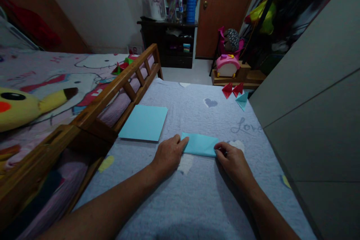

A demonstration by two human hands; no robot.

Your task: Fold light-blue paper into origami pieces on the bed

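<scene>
A light blue sheet of paper (200, 144), folded into a long rectangle, lies flat on the bed in front of me. My left hand (169, 154) is closed at its left end, the thumb lying on the paper's edge. At the opposite end my right hand (231, 157) pinches the right edge between thumb and fingers. A flat, square light blue sheet (144, 123) rests to the left, apart from both hands. Farther back on the right are two red folded paper pieces (227, 90) and a light blue folded paper piece (242, 101).
The bed (180, 202) has a pale blue cover. A wooden rail (118, 86) borders it on the left, with a yellow plush toy (22, 107) beyond. On the right stands a pale cabinet panel (309, 101). A dark cabinet (168, 41) and a door (222, 11) are behind.
</scene>
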